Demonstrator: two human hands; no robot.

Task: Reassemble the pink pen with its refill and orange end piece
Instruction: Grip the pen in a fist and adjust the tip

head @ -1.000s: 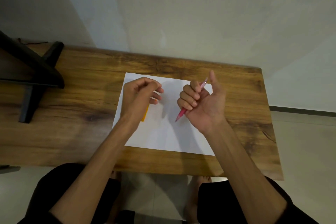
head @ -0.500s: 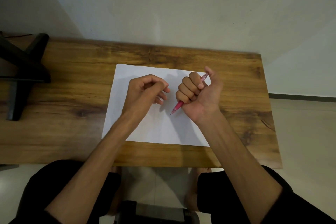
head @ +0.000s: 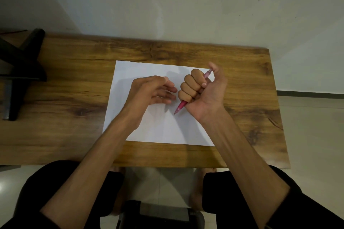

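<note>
The pink pen (head: 180, 107) sits in the fist of my right hand (head: 204, 95), over the right half of a white paper sheet (head: 160, 130). Its pointed tip sticks out below the fist toward the lower left, and its pale pink back end pokes out at the top by my thumb. My left hand (head: 149, 93) hovers just left of the fist, palm down, with its fingers loosely bent and pointing at my right knuckles. The orange end piece does not show; whether my left hand hides or holds it cannot be told.
The paper lies on a wooden table (head: 65, 89) that stands against a pale wall. A black stand (head: 20, 65) occupies the table's left end. My legs and a dark seat (head: 160, 214) are below the near edge.
The orange piece seen under my left hand a second ago is out of sight. My left hand has moved right toward the fist and its fingers have uncurled. My right hand still grips the pen.
</note>
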